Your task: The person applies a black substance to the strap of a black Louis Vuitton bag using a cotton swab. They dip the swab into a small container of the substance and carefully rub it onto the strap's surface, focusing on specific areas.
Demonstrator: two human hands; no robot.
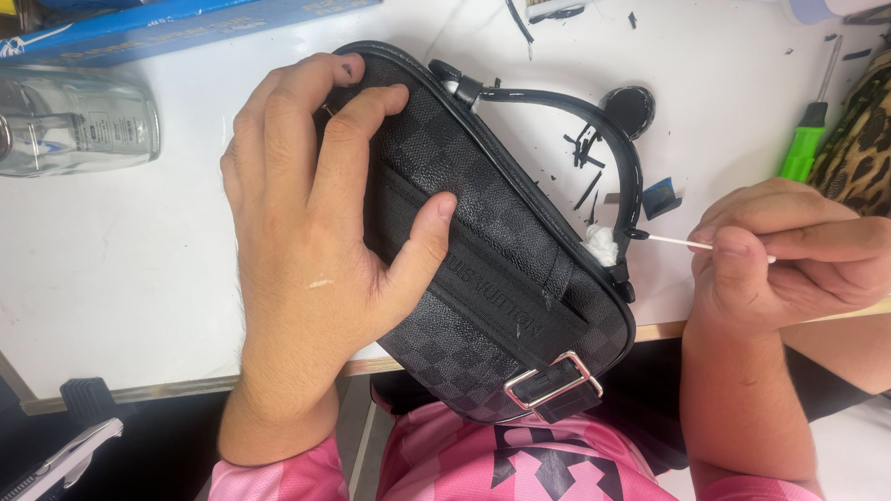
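The left hand [320, 232] lies spread flat over a dark checkered bag [492, 250], fingers curled over its far edge and thumb pressed against the front strap, pinning it against the near edge of the white table [130, 269]. The right hand [789, 255] is pinched shut on a thin cotton swab [682, 242], thumb and forefinger close together, and the swab's darkened tip touches the end of the bag's black handle [608, 139] just beside a wad of white cotton [601, 243] tucked where handle meets bag.

Beyond the right hand lie a green-handled screwdriver [806, 139] and a leopard-patterned item [858, 139]; between the two hands, past the handle, sit a small round black lid [630, 107] and scattered black flakes [585, 153]. Beyond the left hand lies a clear bottle [74, 121] on its side.

The likeliest trouble, I judge, is a smear: whatever darkens the swab tip (I cannot tell what it is) could wander onto the checkered panel if the tip slips off the narrow handle edge. The bag overhangs the table, so a loosened left palm could let it tilt towards the lap.
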